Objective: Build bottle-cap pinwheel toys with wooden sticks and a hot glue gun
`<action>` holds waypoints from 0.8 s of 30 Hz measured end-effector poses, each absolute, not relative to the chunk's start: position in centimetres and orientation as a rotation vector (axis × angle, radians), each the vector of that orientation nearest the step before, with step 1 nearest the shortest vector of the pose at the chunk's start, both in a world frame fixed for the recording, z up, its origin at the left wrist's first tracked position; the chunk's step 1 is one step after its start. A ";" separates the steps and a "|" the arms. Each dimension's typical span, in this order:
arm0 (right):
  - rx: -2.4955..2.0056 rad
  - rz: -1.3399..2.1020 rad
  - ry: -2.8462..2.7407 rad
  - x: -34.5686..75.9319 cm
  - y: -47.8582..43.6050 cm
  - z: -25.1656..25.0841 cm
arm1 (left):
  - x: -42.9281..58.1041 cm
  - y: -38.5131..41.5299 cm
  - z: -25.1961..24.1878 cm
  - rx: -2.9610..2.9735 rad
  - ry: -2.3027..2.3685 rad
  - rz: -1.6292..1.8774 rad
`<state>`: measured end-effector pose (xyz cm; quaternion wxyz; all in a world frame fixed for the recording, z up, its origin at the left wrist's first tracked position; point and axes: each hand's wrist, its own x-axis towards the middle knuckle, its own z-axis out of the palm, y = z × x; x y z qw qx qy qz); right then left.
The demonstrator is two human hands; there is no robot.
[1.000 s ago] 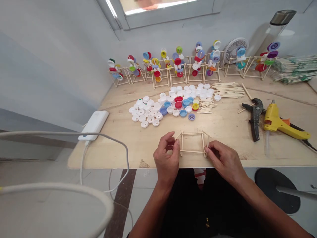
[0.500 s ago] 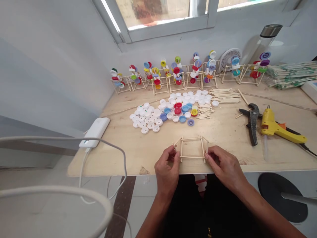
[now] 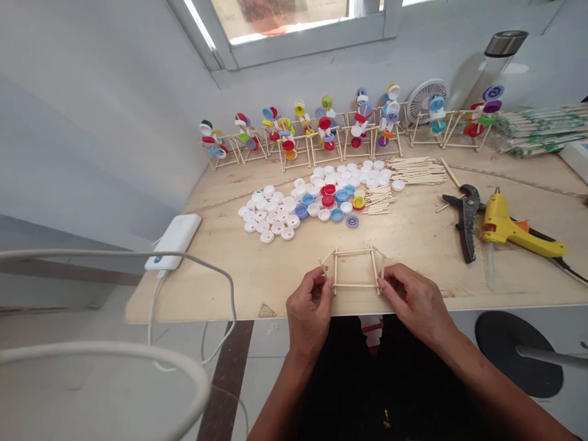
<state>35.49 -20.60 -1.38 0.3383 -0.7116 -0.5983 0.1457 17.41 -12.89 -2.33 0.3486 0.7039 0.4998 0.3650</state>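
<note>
Wooden stick frame [image 3: 353, 285]: resting on desk [image 3: 413, 245] near edge
Left grip [image 3: 310, 306]: pinching frame's left side
Right grip [image 3: 416, 303]: pinching frame's right side

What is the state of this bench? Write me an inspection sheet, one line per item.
Surface: plywood table, bare near the front edge.
Job's things: stick frame resting at the front edge; bottle caps and loose sticks heaped behind it.
Clutter: pliers and glue gun at right; packed sticks far right.
Hands: left hand and right hand each pinch a near corner of the frame.
Cables: white cable leaves the power bank over the left edge.
Surroundings: finished cap models along the wall, fan, bottle, window above.
</note>
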 end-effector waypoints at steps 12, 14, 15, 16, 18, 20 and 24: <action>-1.837 0.336 -1.581 35.5 -20.5 -1.6 | 17.2 -12.9 -2.6 1.899 1.279 0.921; -1.838 0.324 -1.584 35.5 -20.5 -1.6 | 17.1 -12.9 -2.6 1.905 1.260 0.919; -1.838 0.321 -1.587 35.5 -20.5 -1.5 | 17.1 -13.0 -2.7 1.909 1.249 0.918; -1.840 0.322 -1.588 35.5 -20.5 -1.5 | 17.1 -13.0 -2.7 1.913 1.238 0.917; -1.847 0.330 -1.587 35.5 -20.5 -1.5 | 17.0 -13.0 -2.7 1.920 1.221 0.913; -1.854 0.345 -1.588 35.5 -20.5 -1.4 | 16.9 -13.0 -2.6 1.923 1.211 0.904; -1.864 0.346 -1.592 35.5 -20.6 -1.5 | 17.0 -13.0 -2.3 1.933 1.213 0.883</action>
